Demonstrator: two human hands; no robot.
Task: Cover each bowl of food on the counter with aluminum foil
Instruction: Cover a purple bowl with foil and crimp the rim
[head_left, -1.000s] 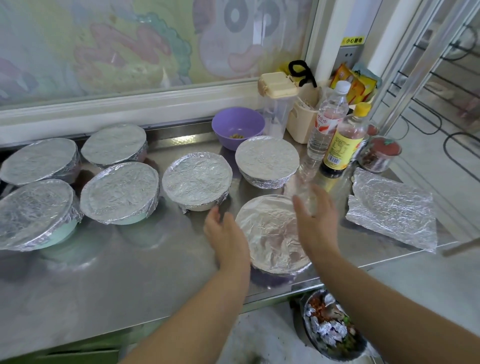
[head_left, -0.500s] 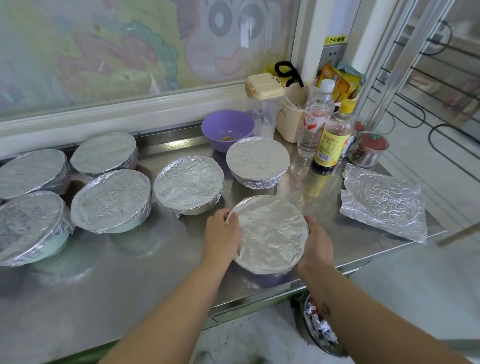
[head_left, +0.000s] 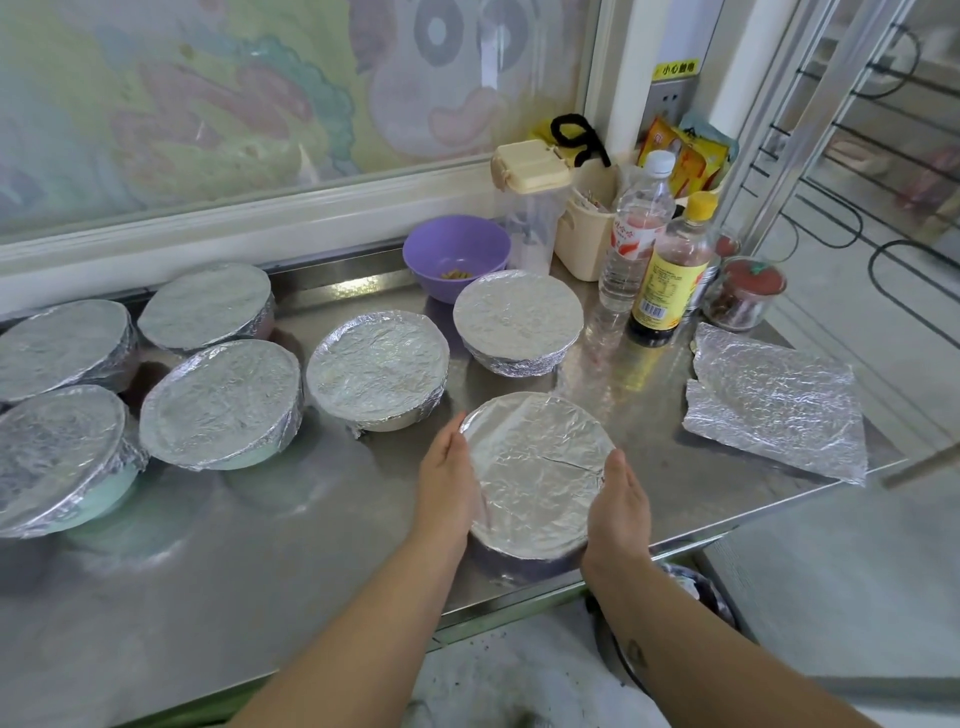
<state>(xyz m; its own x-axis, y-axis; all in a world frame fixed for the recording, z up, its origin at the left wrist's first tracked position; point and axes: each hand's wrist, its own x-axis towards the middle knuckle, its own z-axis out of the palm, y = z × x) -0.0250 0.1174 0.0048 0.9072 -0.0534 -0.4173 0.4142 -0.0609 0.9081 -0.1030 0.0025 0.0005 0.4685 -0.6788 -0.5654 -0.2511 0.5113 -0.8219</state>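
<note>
Head camera looks down on a steel counter (head_left: 311, 545) where a person's two bare hands flank a foil-topped bowl (head_left: 537, 467) near the front edge. Left hand (head_left: 447, 483) lies flat against this bowl's left side and right hand (head_left: 621, 504) against its right side. The hands are apart, with palms facing each other and fingers straight, pressing the foil rim rather than curling round it. Foil lies over the bowl's top and is folded down its wall. Directly behind this bowl stands a second covered bowl (head_left: 517, 319), behind and left of it a third covered bowl (head_left: 376, 369), and further left a cluster of four covered bowls (head_left: 221, 402). Further behind it, a purple bowl (head_left: 457, 254) sits open with a few scraps of food inside. To its right lies a crumpled loose foil sheet (head_left: 774, 400). By this view seven bowls are wrapped. The one between the hands seems to need only a last press at the rim, and the purple bowl looks like the only one left to cover.
</note>
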